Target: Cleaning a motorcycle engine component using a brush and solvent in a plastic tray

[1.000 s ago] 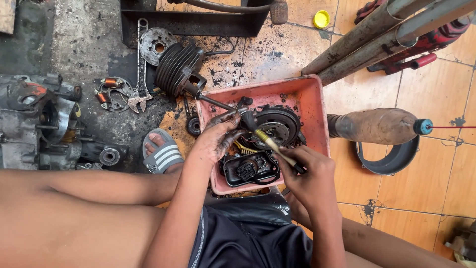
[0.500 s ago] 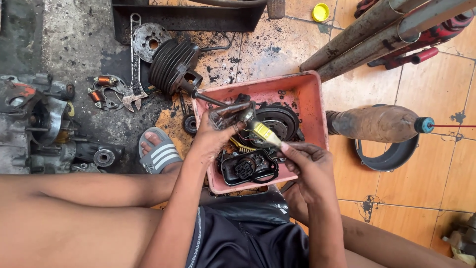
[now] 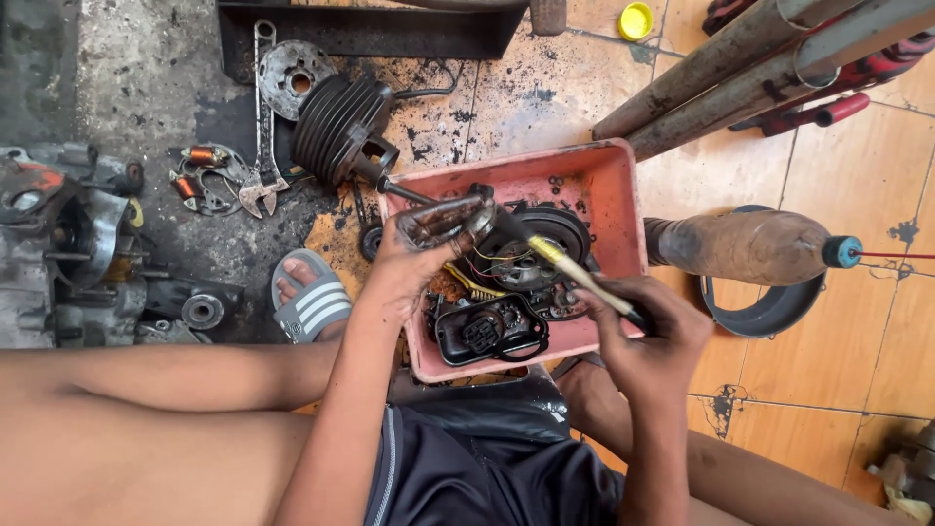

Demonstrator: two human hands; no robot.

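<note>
The left hand (image 3: 409, 268) is closed around a greasy metal part (image 3: 443, 219) and holds it above the pink tray (image 3: 623, 195). The right hand (image 3: 648, 336) grips the handle of a brush (image 3: 565, 268), and the brush points up and left so that its tip touches the metal part. Both hands are over the tray, the left one at its left edge and the right one at its lower right corner.

The tray lies on the floor, in front of the person's knees. Inside it there is a round black part (image 3: 550, 234) with wires, and near the front wall a black cover (image 3: 487, 331) with a rubber gasket around it.

To the left of the tray, a finned cylinder (image 3: 341, 127) lies on the dirty floor, and just beside it there is a wrench (image 3: 261, 146) and a round plate (image 3: 289, 73). A coil plate (image 3: 205, 175) with 2 orange coils is near the wrench. An engine case (image 3: 68, 253) stands at the far left. A foot in a sandal (image 3: 310, 302) rests between the engine case and the tray.

To the right of the tray, a brown bottle (image 3: 750, 245) with a blue cap lies over a black ring (image 3: 769, 307). 2 metal pipes (image 3: 740, 68) cross the upper right corner, and a yellow cap (image 3: 636, 19) lies near the top edge.
</note>
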